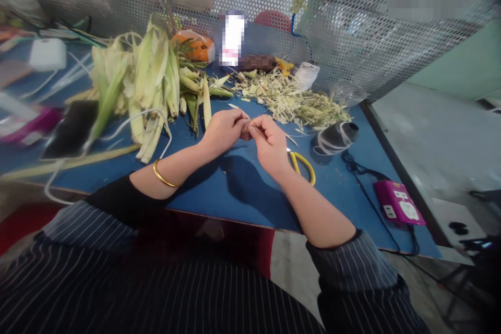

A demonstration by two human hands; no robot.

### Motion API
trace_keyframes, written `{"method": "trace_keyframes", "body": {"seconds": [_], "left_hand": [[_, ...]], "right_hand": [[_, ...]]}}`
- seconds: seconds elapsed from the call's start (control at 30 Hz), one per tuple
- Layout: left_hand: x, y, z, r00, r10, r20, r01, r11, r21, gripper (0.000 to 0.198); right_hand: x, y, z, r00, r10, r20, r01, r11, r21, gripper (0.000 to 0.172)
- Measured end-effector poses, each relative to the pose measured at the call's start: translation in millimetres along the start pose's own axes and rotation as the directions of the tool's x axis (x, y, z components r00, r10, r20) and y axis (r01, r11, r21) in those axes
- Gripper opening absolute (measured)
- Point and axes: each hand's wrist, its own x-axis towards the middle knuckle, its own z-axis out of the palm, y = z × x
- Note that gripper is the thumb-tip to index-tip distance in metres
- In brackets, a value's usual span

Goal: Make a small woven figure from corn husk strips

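Observation:
My left hand (225, 130) and my right hand (269, 143) meet fingertip to fingertip above the blue table (219, 188). Both are closed in a pinch on something small that I cannot make out. A gold bangle (162, 176) sits on my left wrist. A heap of pale green corn husks (144, 78) lies just beyond my left hand. Yellow-handled scissors (303, 164) lie on the table right behind my right wrist. A spool of thread (336, 136) lies to the right of my hands.
Husk scraps (297, 102) are piled at the back right against a perforated metal screen (352, 26). A black phone (72, 128) with a white cable lies at left. A pink device (397, 202) with a black cord sits near the table's right edge.

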Motion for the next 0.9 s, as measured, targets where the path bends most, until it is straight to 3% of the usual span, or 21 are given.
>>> {"method": "trace_keyframes", "body": {"seconds": [0.17, 0.27, 0.37, 0.5, 0.6, 0.7, 0.8, 0.9], "left_hand": [[0.0, 4.1, -4.5, 0.998, 0.019, 0.064, -0.026, 0.995, 0.099, 0.017], [0.6, 6.1, -6.8, 0.982, 0.034, 0.186, -0.053, 0.994, 0.094, 0.016], [0.0, 8.6, -8.3, 0.935, 0.043, 0.353, -0.036, 0.999, -0.026, 0.014], [-2.1, 13.4, -8.7, 0.874, 0.004, 0.486, 0.165, 0.938, -0.304, 0.008], [-1.5, 13.7, -7.4, 0.911, -0.036, 0.412, 0.241, 0.855, -0.459, 0.005], [2.4, 8.1, -5.2, 0.963, -0.092, 0.253, 0.222, 0.801, -0.556, 0.007], [6.9, 0.9, -3.7, 0.977, -0.176, 0.121, 0.214, 0.797, -0.565, 0.009], [8.6, -2.2, -3.1, 0.974, -0.223, 0.042, 0.211, 0.824, -0.526, 0.011]], "right_hand": [[5.2, 1.5, -13.7, 0.998, -0.008, 0.055, 0.014, 0.992, -0.122, 0.014], [12.1, 4.7, -24.6, 0.999, -0.028, 0.035, 0.033, 0.991, -0.129, 0.014], [19.8, 9.8, -35.5, 0.997, -0.041, 0.060, 0.048, 0.991, -0.125, 0.011], [27.7, 19.8, -45.1, 0.993, 0.044, 0.107, -0.032, 0.993, -0.118, 0.010], [29.8, 29.3, -45.3, 0.983, 0.161, 0.094, -0.154, 0.986, -0.069, 0.009], [28.6, 36.0, -40.9, 0.967, 0.224, 0.123, -0.219, 0.974, -0.055, 0.008], [23.8, 32.9, -34.0, 0.964, 0.185, 0.188, -0.163, 0.978, -0.128, 0.010], [15.8, 20.1, -25.9, 0.981, 0.028, 0.191, 0.031, 0.953, -0.302, 0.012]]}}
